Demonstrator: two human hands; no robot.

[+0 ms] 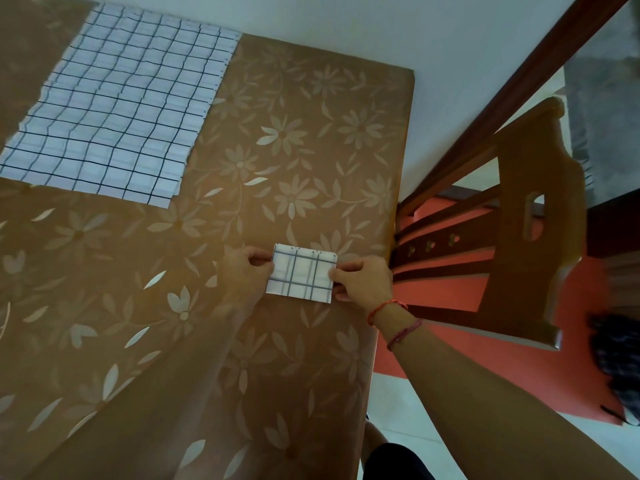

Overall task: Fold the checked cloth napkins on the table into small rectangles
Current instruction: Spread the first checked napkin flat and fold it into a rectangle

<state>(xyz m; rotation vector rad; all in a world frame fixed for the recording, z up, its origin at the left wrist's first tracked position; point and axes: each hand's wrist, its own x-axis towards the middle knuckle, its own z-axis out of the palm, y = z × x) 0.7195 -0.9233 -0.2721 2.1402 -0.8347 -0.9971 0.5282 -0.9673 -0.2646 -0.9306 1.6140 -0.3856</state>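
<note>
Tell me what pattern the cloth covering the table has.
The table cover is tan-brown with pale flowers and leaves, clearest in the head view.

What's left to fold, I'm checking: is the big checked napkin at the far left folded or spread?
Spread: the big checked napkin lies flat on the table, many grid squares showing.

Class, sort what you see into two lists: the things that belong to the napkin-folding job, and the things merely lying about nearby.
Belongs to the job:
- folded checked napkin, pinched by left hand and right hand
- unfolded checked napkin, flat on the table

Merely nearby:
- wooden chair
- red mat
- floral tablecloth, only the work surface
</note>
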